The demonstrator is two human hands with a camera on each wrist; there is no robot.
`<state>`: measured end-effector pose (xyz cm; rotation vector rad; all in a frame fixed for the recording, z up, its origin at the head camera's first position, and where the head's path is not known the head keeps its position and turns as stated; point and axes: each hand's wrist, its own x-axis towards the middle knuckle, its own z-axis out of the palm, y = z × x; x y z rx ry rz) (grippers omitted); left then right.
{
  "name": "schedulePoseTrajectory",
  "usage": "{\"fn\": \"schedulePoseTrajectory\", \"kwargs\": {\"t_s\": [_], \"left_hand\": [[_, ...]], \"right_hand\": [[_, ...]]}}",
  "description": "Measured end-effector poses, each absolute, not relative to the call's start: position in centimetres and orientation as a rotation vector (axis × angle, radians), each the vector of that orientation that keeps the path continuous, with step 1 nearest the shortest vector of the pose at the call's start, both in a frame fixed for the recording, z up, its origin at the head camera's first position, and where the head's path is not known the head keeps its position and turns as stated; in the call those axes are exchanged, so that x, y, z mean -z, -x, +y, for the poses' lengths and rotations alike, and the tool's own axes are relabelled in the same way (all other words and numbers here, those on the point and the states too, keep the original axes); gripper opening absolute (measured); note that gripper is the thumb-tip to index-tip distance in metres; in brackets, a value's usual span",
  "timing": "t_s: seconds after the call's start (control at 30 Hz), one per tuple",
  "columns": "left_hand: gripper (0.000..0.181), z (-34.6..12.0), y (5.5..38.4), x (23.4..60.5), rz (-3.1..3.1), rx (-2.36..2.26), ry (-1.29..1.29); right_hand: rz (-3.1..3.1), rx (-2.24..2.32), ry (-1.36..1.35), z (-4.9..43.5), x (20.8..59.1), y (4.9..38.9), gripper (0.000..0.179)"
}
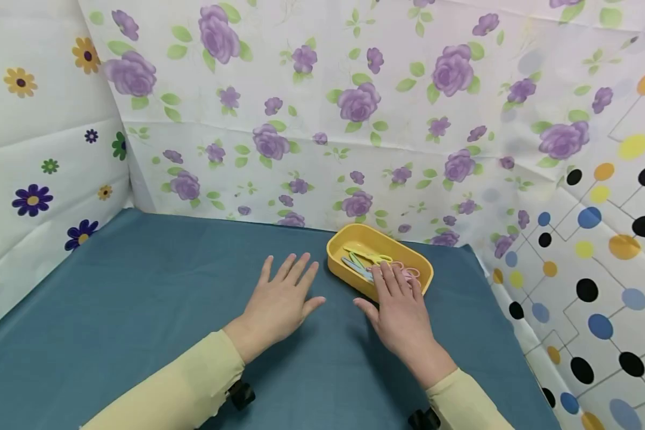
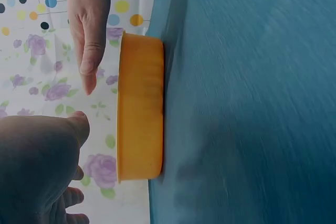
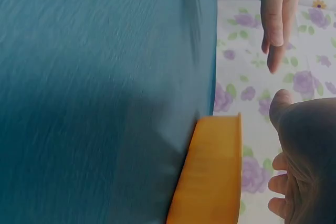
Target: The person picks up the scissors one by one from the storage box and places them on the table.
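Note:
Both hands hover palm-down above the blue cloth, fingers straight and spread, holding nothing. My left hand (image 1: 277,306) is left of a yellow plastic tray (image 1: 349,279). My right hand (image 1: 403,313) reaches over the tray's near right side, its fingers overlapping the rim in the head view. Inside the tray lie yellow-handled scissors (image 1: 376,257), pink-handled scissors (image 1: 411,272), and slim green (image 1: 356,260) and light blue (image 1: 358,269) items, partly hidden by the right fingers. Side-on in the left wrist view, the tray (image 2: 140,108) stands on the cloth below both hands.
Blue cloth (image 1: 140,310) covers the table. Behind the tray rises a white curtain with purple flowers (image 1: 269,143). A flowered sheet (image 1: 43,149) hangs on the left, and a dotted sheet (image 1: 596,286) on the right. The tray stands near the table's back edge.

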<state>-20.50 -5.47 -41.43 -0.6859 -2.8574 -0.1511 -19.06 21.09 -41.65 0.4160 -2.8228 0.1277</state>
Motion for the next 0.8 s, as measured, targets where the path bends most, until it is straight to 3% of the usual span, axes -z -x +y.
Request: {"fn": "schedulePoseTrajectory", "kwargs": {"t_s": [0.8], "left_hand": [[0.078, -0.8, 20.8, 42.0, -2.801, 0.212, 0.795]], "right_hand": [[-2.893, -0.132, -0.287, 24.4, 41.4, 20.4, 0.083]]}}
